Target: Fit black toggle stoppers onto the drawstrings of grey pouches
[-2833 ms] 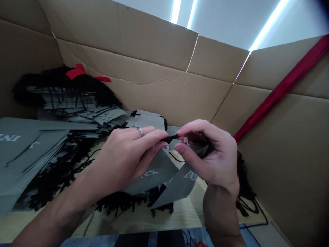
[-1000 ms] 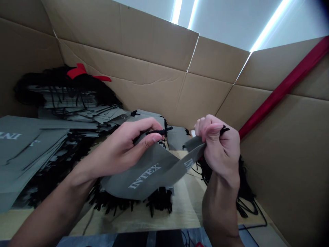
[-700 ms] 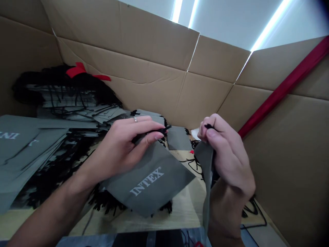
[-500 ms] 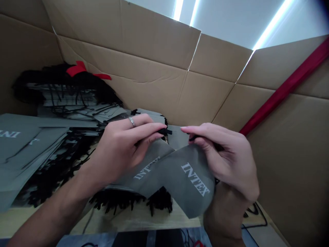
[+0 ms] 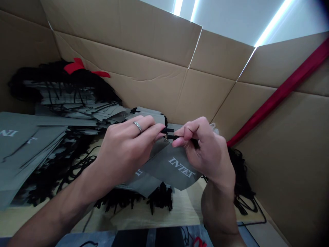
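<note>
My left hand point(image 5: 128, 145), with a ring on one finger, pinches a black cord point(image 5: 169, 130) whose short ends stick out to the right of its fingertips. Close beside them, my right hand point(image 5: 208, 151) is closed in a pinch on a black cord end, its fingertips almost touching those of the left. Under the right hand hangs a grey sheet point(image 5: 167, 168) printed INTEX. Whether it is fixed to the cord is hidden by the fingers. Partly behind it lies another grey INTEX sheet point(image 5: 140, 185), above a bunch of black cord ends point(image 5: 160, 199).
Stacked grey sheets point(image 5: 15, 147) with black cords cover the left side. A corded pile point(image 5: 68, 94) with a red strip point(image 5: 74, 66) stands behind. More black cords point(image 5: 239, 175) lie at right. Cardboard walls point(image 5: 151, 44) enclose the wooden table point(image 5: 180, 212).
My right hand has moved left, bringing its cord end up to the left hand's fingertips. The grey INTEX sheet has shifted left and up with it. The left hand has barely moved.
</note>
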Tool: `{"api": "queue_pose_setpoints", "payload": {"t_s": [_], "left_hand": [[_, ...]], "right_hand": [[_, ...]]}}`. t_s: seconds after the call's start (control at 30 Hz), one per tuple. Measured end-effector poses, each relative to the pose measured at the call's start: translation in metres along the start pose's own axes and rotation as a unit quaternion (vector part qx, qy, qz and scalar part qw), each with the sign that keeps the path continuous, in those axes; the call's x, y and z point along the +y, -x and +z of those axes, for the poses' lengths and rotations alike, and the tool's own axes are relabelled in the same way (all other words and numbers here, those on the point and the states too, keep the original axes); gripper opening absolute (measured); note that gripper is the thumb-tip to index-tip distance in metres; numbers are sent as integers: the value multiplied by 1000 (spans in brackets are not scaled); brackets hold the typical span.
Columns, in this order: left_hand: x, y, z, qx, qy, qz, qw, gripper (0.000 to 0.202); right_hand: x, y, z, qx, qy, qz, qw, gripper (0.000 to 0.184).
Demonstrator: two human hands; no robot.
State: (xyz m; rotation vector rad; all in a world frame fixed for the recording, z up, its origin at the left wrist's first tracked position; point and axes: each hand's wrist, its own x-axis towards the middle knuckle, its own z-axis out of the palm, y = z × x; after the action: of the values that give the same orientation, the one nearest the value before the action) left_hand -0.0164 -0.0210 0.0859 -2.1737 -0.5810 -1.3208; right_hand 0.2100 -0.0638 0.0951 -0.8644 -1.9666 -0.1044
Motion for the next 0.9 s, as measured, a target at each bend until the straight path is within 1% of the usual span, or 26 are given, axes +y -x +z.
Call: {"api": "queue_pose_setpoints", "payload": {"t_s": [0.2,0.5,0.57,0.63,0.67,0.7,0.73,0.77,0.8,0.83,0.9], "left_hand": [[0,-1,-2,-13,-11,6,1000,18],[1,1,-2,-11,-21,24,999,15],[1,0,-2,-7,-2,11,1000,14],[-3,-3,-3,0,42,-39,998,12],[-7,-4,-3,8,68,-85,994,12],[-14,-5,-3,32,89,-143,985,12],[-24,-6,-2,66,104,-207,971,13],[-35,-6,-1,105,112,-277,948,15],[-47,-5,1,168,111,-339,919,18],[-60,-4,4,187,122,-386,895,23],[-82,0,12,200,148,-471,846,30]], "right_hand": [[4,3,2,-1,-23,-9,1000,20],[6,1,5,-1,-43,-20,999,20],[5,0,3,-8,-35,-12,999,21],[3,-1,-2,-7,-25,-1,1000,18],[1,-1,-6,-5,-21,0,1000,18],[0,-1,-11,-4,-17,-1,1000,22],[-2,-1,-15,-4,-13,-11,1000,28],[-4,0,-18,-10,-8,-27,1000,33],[-6,0,-20,-22,4,-46,999,36],[-8,0,-21,-35,24,-67,997,38],[-12,0,-16,-54,91,-105,989,46]]}}
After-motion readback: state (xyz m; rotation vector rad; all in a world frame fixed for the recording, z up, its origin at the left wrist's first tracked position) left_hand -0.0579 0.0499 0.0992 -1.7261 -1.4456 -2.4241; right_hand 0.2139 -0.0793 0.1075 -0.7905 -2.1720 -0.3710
